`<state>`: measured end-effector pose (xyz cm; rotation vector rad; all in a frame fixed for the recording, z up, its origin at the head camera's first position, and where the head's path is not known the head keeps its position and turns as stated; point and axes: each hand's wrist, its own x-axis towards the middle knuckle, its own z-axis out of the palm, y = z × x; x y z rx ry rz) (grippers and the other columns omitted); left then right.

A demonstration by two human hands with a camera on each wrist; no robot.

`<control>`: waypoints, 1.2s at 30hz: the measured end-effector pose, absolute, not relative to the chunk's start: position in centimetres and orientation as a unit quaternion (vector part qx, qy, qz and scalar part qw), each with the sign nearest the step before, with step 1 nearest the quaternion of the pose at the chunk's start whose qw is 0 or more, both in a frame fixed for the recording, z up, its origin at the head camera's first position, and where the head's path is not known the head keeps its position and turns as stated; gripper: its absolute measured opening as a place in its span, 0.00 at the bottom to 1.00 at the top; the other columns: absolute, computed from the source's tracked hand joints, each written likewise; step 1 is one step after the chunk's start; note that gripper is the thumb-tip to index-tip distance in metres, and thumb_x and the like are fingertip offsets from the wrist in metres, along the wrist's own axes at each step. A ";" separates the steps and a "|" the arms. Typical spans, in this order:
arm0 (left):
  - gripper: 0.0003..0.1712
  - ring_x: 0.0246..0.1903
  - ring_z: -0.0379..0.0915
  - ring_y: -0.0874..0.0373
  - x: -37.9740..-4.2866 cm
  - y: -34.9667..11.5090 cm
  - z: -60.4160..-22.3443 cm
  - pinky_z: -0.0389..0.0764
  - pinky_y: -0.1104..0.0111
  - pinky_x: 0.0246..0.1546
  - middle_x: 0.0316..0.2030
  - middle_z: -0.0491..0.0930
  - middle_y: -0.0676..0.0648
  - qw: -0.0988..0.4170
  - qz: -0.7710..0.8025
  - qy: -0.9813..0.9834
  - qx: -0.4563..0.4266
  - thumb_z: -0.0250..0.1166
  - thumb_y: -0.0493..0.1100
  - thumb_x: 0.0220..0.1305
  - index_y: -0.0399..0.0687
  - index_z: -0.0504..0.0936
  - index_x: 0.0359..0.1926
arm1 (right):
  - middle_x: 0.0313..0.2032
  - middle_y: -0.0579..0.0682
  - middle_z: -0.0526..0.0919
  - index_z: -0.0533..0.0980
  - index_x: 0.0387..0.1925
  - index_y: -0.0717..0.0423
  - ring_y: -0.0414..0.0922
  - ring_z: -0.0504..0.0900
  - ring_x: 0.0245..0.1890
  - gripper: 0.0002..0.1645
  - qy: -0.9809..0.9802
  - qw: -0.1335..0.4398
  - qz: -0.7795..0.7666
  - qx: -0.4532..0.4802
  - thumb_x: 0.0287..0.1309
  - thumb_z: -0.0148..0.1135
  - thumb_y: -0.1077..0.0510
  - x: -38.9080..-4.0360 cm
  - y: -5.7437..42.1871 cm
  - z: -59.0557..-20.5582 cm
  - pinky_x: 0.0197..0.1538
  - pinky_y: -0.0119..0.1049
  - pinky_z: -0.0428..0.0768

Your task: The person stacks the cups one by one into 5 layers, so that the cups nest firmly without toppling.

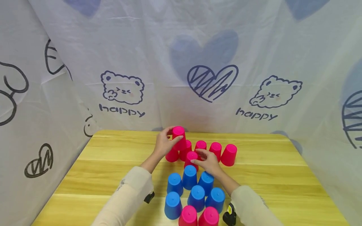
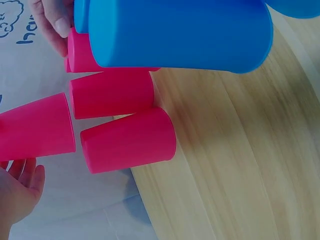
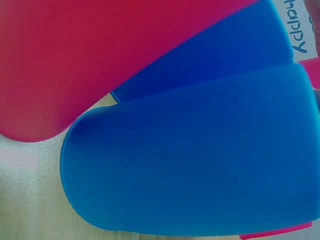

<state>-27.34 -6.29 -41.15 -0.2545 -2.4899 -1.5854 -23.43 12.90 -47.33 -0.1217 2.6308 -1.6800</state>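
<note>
Beyond the blue cups (image 1: 196,198), the left hand (image 1: 165,143) holds a raised cup (image 1: 179,138), pink, thumb on its near side; the fingers behind it are mostly hidden. That cup points closed end up and mouth down, its long axis close to upright; the left wrist view cuts off its closed end.

The right hand (image 1: 210,161) pinches a lower cup (image 1: 191,157), also pink, just beyond the blue cups, with the thumb across its front. Its closed end is up too and its long axis near upright, but a blue cup covers its base, so whether it touches the worktop (image 1: 268,179) cannot be told.

Farther beyond the blue cups runs a pink row (image 1: 228,155), upside down, partly hidden by both hands and the held cups. On the near side of the blue cups, two front pink cups (image 1: 208,217) are cut off by the head view's lower edge.
</note>
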 end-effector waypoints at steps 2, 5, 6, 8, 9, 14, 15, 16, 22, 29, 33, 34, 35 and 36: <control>0.30 0.52 0.73 0.46 -27.5 -6.2 -41.1 0.77 0.55 0.52 0.52 0.76 0.40 0.092 -0.534 -0.836 -0.083 0.67 0.44 0.55 0.42 0.71 0.58 | 0.54 0.58 0.77 0.71 0.57 0.58 0.56 0.76 0.54 0.33 0.846 0.013 -0.531 -0.042 0.49 0.69 0.56 -23.5 12.8 -47.3 0.50 0.44 0.81; 0.30 0.52 0.73 0.46 -27.7 -6.1 -41.1 0.77 0.54 0.53 0.52 0.76 0.40 0.092 -0.536 -0.835 -0.080 0.67 0.44 0.56 0.41 0.71 0.58 | 0.54 0.59 0.77 0.71 0.58 0.59 0.56 0.77 0.53 0.33 0.849 0.020 -0.525 -0.045 0.49 0.69 0.56 -23.7 12.9 -47.3 0.50 0.44 0.81; 0.30 0.52 0.73 0.46 -27.8 -6.1 -41.1 0.76 0.54 0.53 0.52 0.76 0.40 0.091 -0.536 -0.835 -0.080 0.67 0.44 0.56 0.41 0.71 0.58 | 0.53 0.59 0.77 0.71 0.58 0.60 0.57 0.77 0.53 0.34 0.851 0.020 -0.522 -0.049 0.48 0.69 0.56 -23.7 12.9 -47.2 0.50 0.45 0.81; 0.29 0.52 0.73 0.46 -27.9 -6.0 -41.1 0.76 0.55 0.53 0.52 0.76 0.40 0.093 -0.533 -0.837 -0.083 0.67 0.44 0.56 0.40 0.71 0.58 | 0.53 0.60 0.77 0.70 0.58 0.60 0.57 0.77 0.52 0.35 0.852 0.023 -0.520 -0.053 0.48 0.70 0.54 -23.6 13.0 -47.1 0.49 0.45 0.81; 0.29 0.52 0.73 0.45 -27.9 -5.9 -41.1 0.76 0.55 0.53 0.52 0.76 0.40 0.094 -0.532 -0.837 -0.084 0.67 0.44 0.56 0.40 0.71 0.58 | 0.52 0.61 0.78 0.70 0.57 0.62 0.57 0.78 0.50 0.35 0.856 0.019 -0.512 -0.063 0.48 0.69 0.53 -23.5 13.1 -47.0 0.48 0.43 0.82; 0.29 0.52 0.73 0.45 -28.0 -5.9 -41.2 0.76 0.56 0.53 0.52 0.76 0.39 0.098 -0.529 -0.838 -0.086 0.66 0.44 0.57 0.39 0.71 0.58 | 0.49 0.61 0.79 0.71 0.56 0.63 0.56 0.79 0.48 0.34 0.860 0.032 -0.504 -0.068 0.49 0.69 0.53 -23.4 13.0 -46.6 0.45 0.42 0.83; 0.28 0.52 0.73 0.45 -28.0 -5.9 -41.3 0.76 0.55 0.53 0.52 0.76 0.39 0.099 -0.529 -0.838 -0.086 0.66 0.44 0.57 0.39 0.71 0.58 | 0.49 0.60 0.79 0.71 0.56 0.63 0.56 0.79 0.48 0.33 0.861 0.036 -0.502 -0.066 0.49 0.69 0.54 -23.5 12.9 -46.7 0.45 0.41 0.83; 0.28 0.52 0.73 0.45 -28.0 -5.9 -41.3 0.76 0.55 0.53 0.52 0.76 0.39 0.098 -0.530 -0.838 -0.085 0.66 0.43 0.57 0.39 0.71 0.58 | 0.49 0.60 0.79 0.71 0.57 0.62 0.56 0.78 0.49 0.33 0.859 0.045 -0.507 -0.056 0.49 0.69 0.56 -23.6 12.9 -46.8 0.46 0.43 0.82; 0.28 0.52 0.73 0.45 -28.2 -6.1 -41.4 0.77 0.55 0.53 0.52 0.76 0.39 0.102 -0.530 -0.838 -0.083 0.66 0.43 0.57 0.39 0.71 0.57 | 0.50 0.57 0.80 0.70 0.58 0.60 0.54 0.78 0.50 0.33 0.866 0.056 -0.495 -0.043 0.48 0.69 0.59 -24.0 12.6 -47.1 0.46 0.43 0.82; 0.28 0.51 0.73 0.45 -28.5 -6.0 -41.7 0.77 0.55 0.52 0.51 0.77 0.38 0.102 -0.531 -0.837 -0.081 0.66 0.43 0.57 0.38 0.71 0.57 | 0.50 0.58 0.79 0.70 0.59 0.59 0.55 0.78 0.50 0.34 0.868 0.061 -0.491 -0.036 0.48 0.69 0.60 -24.0 12.6 -46.9 0.46 0.43 0.82; 0.29 0.51 0.73 0.45 -28.6 -5.9 -41.8 0.77 0.55 0.52 0.51 0.76 0.38 0.099 -0.535 -0.836 -0.077 0.66 0.42 0.57 0.38 0.70 0.58 | 0.50 0.58 0.79 0.70 0.58 0.60 0.55 0.78 0.50 0.34 0.870 0.061 -0.488 -0.035 0.48 0.69 0.60 -24.1 12.6 -47.0 0.46 0.43 0.82; 0.28 0.51 0.73 0.45 -28.6 -5.9 -41.8 0.77 0.55 0.52 0.51 0.77 0.38 0.100 -0.534 -0.836 -0.078 0.66 0.42 0.57 0.38 0.70 0.58 | 0.50 0.58 0.79 0.70 0.58 0.60 0.55 0.78 0.50 0.33 0.871 0.059 -0.487 -0.037 0.48 0.69 0.60 -24.1 12.6 -47.0 0.46 0.43 0.82; 0.29 0.51 0.73 0.45 -28.6 -5.9 -41.8 0.77 0.55 0.52 0.51 0.77 0.38 0.099 -0.534 -0.836 -0.077 0.66 0.42 0.57 0.38 0.70 0.58 | 0.49 0.58 0.79 0.70 0.57 0.60 0.55 0.78 0.50 0.33 0.871 0.058 -0.486 -0.038 0.48 0.69 0.59 -24.1 12.6 -47.0 0.46 0.43 0.82; 0.29 0.51 0.73 0.45 -28.6 -5.9 -41.8 0.77 0.55 0.52 0.51 0.76 0.38 0.098 -0.534 -0.836 -0.076 0.66 0.42 0.57 0.38 0.70 0.58 | 0.49 0.58 0.80 0.71 0.57 0.60 0.55 0.79 0.49 0.33 0.871 0.056 -0.486 -0.039 0.47 0.70 0.60 -24.1 12.6 -47.0 0.46 0.43 0.82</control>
